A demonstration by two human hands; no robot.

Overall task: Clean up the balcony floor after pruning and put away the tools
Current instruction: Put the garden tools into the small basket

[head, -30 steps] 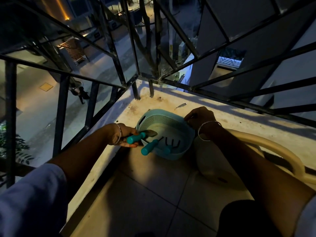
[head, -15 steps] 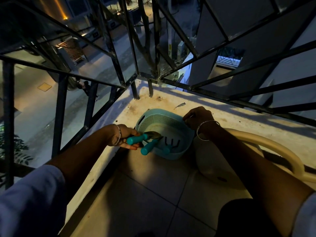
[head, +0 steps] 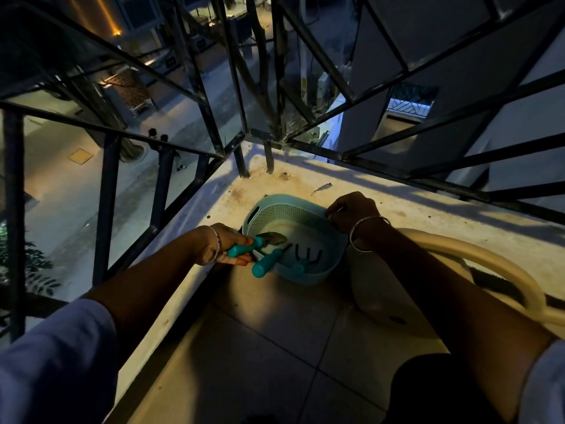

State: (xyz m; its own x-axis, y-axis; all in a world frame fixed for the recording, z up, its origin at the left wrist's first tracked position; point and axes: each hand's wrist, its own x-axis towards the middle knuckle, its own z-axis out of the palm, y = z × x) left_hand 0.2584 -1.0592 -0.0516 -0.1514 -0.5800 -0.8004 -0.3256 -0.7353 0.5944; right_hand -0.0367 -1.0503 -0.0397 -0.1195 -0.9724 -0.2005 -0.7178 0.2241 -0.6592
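A teal perforated basket [head: 292,211] sits on the corner of the balcony ledge. My left hand [head: 227,244] grips the teal handle of a small trowel [head: 273,238], whose metal blade reaches over the basket's near-left rim. Inside the basket lie a teal-handled fork tool [head: 266,264], its handle sticking out over the rim, and a small black rake [head: 308,257]. My right hand [head: 353,211] grips the basket's far right rim.
Black metal railing [head: 241,142] encloses the ledge [head: 428,209], with a street far below. A cream plastic chair [head: 477,264] stands right of the basket, under my right arm. A small leaf [head: 322,188] lies on the ledge behind the basket. Tiled floor [head: 275,347] lies below.
The trowel blade has moved slightly further right over the basket rim. My right hand has kept its hold on the rim.
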